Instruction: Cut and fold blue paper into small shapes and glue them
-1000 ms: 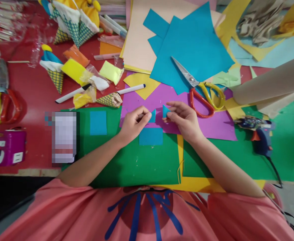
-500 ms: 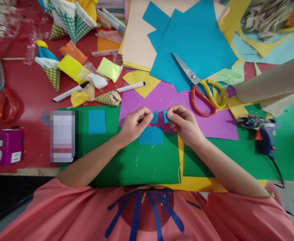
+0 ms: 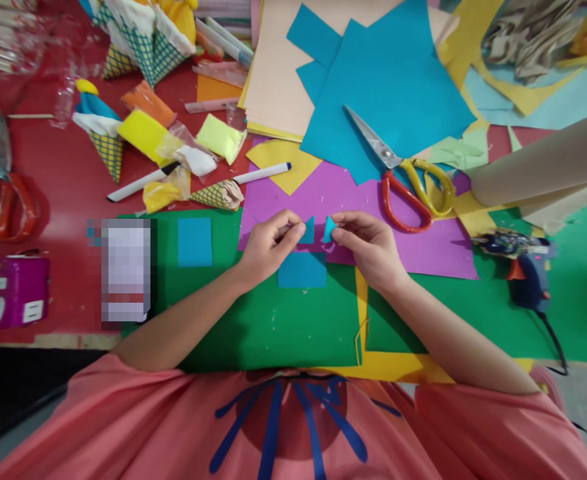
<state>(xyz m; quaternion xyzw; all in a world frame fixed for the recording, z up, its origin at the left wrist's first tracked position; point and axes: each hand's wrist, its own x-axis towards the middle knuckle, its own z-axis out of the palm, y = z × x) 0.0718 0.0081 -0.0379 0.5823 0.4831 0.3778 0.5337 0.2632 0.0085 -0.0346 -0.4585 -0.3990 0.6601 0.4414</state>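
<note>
My left hand (image 3: 268,245) pinches one end of a small blue paper piece (image 3: 309,230), and my right hand (image 3: 368,248) pinches its other end (image 3: 328,229). The piece is bent in the middle between the two hands, above the purple sheet (image 3: 423,243). Just below the hands a blue paper rectangle (image 3: 302,269) lies on the green sheet (image 3: 273,327). A second blue rectangle (image 3: 195,242) lies further left on the same green sheet.
Scissors (image 3: 403,180) with red and yellow handles lie on a large blue sheet (image 3: 393,87). A glue gun (image 3: 521,263) rests at the right. Two pens (image 3: 263,174), paper cones (image 3: 217,195), foam pieces and a purple box (image 3: 11,293) crowd the red table (image 3: 63,193) on the left.
The two hands have drawn closer together, so the gap between the pinched blue ends has narrowed. The view shifted slightly.
</note>
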